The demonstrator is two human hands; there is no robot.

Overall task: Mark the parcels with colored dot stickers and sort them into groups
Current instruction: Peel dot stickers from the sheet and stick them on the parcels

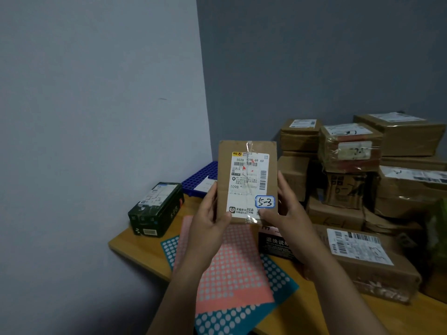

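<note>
Brown cardboard parcel (pixel 246 182) stood upright in the air over the surface (pixel 140 245), with a "5-3" tag (pixel 264 201) at its five o'clock corner. It looked like the label-reading step, no dot on it yet. Next, one hand must free itself for the pink dot sheet (pixel 232 269) at six o'clock. Left hand (pixel 208 221) and right hand (pixel 285 213) each kept a curled grip on a side edge.

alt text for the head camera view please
A person's left hand and right hand hold a small brown cardboard parcel upright, its blue-edged sticker handwritten "5-3". Beneath, a pink dot sticker sheet overlaps a teal sheet on an orange wooden table, dark green box left, stacked brown boxes right.
</note>
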